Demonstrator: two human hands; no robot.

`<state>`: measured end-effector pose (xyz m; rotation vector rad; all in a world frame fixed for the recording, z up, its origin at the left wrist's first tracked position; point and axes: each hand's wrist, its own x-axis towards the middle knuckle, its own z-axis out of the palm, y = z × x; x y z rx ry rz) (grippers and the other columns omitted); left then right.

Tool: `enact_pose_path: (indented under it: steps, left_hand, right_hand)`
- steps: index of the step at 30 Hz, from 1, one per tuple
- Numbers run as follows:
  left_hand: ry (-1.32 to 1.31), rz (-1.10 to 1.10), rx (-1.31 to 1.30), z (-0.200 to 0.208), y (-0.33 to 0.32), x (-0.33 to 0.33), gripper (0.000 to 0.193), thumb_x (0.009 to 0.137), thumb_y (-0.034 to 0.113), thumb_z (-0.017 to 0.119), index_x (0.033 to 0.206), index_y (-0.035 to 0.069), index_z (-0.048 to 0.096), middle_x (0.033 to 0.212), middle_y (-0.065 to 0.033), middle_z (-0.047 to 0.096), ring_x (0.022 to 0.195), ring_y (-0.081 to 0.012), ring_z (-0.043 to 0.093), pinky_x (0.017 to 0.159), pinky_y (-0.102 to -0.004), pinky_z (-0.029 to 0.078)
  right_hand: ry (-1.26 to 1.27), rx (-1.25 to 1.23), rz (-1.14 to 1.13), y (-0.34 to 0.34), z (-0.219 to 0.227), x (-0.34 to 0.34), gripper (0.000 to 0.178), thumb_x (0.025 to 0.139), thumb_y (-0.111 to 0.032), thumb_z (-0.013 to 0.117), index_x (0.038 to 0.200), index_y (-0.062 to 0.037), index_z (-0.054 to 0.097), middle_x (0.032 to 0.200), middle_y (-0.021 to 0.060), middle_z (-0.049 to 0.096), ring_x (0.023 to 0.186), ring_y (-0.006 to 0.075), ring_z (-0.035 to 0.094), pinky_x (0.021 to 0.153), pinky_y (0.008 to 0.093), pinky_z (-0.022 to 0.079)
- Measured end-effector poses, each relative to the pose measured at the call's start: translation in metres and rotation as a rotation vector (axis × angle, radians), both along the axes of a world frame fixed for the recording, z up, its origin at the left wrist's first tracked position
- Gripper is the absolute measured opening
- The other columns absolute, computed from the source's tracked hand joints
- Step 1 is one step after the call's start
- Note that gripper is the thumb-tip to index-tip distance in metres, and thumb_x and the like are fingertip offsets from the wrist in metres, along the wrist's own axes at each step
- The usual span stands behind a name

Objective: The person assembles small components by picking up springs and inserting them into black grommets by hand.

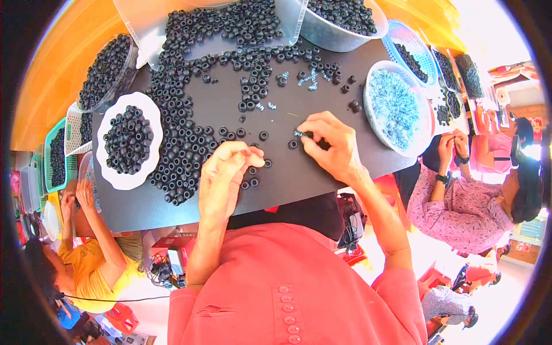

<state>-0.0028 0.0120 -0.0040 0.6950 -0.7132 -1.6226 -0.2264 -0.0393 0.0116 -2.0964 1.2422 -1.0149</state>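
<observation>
My right hand (332,147) is closed in a pinch over the dark table. A small metal spring (298,133) shows at its fingertips, with something black against it. To the left, my left hand (221,175) has its thumb and fingers pressed together; whatever they may hold is hidden. Round black plastic parts with holes (184,144) lie in a broad heap left of my left hand. A few loose black parts (263,135) rest between my two hands. Several loose springs (313,77) lie farther back among the black parts.
A white bowl of springs (369,106) stands at right. A scalloped white plate (109,177) of black parts is at left. Behind are a tilted clear bin (138,34) and a clear tub (328,37). People sit at left (98,270) and right (460,201).
</observation>
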Motion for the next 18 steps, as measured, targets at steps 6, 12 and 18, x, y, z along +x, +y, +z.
enact_pose_path:
  steps: [6,12,18]
  left_hand:
    - [-0.032,0.022,-0.015,-0.002,0.000,0.000,0.018,0.090,0.014,0.051,0.102,0.002,0.057,0.086,-0.0123,0.065,0.099,-0.0243,0.057,0.095,-0.0379,0.040]
    - [-0.071,0.054,-0.019,0.000,0.001,-0.001,0.019,0.089,0.017,0.053,0.099,0.002,0.056,0.084,-0.0119,0.063,0.097,-0.0253,0.057,0.095,-0.0390,0.039]
    - [-0.034,0.035,-0.028,-0.004,0.001,0.003,0.017,0.090,0.010,0.050,0.103,0.001,0.057,0.087,-0.0127,0.066,0.099,-0.0236,0.058,0.093,-0.0372,0.041]
  right_hand:
    - [0.012,-0.031,-0.011,-0.007,-0.008,0.003,0.021,0.073,0.003,0.063,0.093,-0.0045,0.064,0.085,0.0070,0.061,0.057,0.0128,0.053,0.054,0.0255,0.045]
    - [-0.213,0.148,-0.214,-0.006,-0.015,-0.006,0.014,0.080,-0.001,0.061,0.093,-0.0049,0.064,0.072,0.0041,0.058,0.055,0.0068,0.051,0.051,0.0227,0.042]
    - [-0.079,0.025,-0.082,-0.001,-0.004,0.002,0.023,0.073,0.001,0.065,0.096,-0.0045,0.063,0.075,0.0066,0.059,0.060,0.0139,0.056,0.057,0.0262,0.047]
